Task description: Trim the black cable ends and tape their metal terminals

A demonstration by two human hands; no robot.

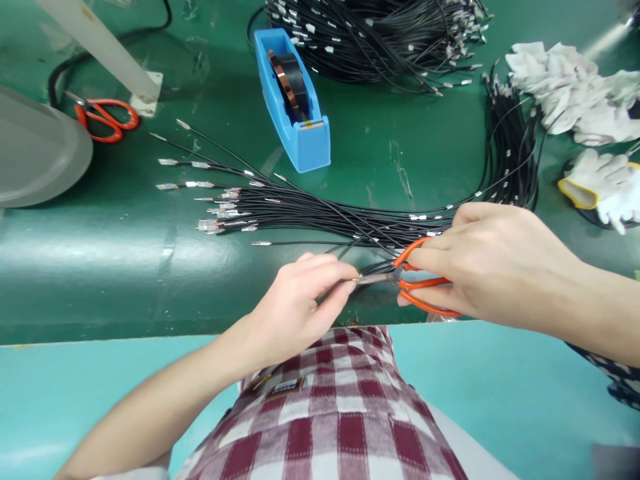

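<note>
My right hand grips the orange handles of a pair of scissors, whose blades point left. At the blade tips, my left hand is closed in a pinch around the end of a thin black cable; the tip itself is hidden by the fingers. Just beyond both hands lies a long bundle of black cables, with pale tags and metal ends fanned out at its left. One loose cable rests between the bundle and my left hand.
A blue tape dispenser stands behind the bundle. Farther back is a large cable coil. White gloves lie at right. At left are a second pair of orange scissors, a white post and a grey cylinder.
</note>
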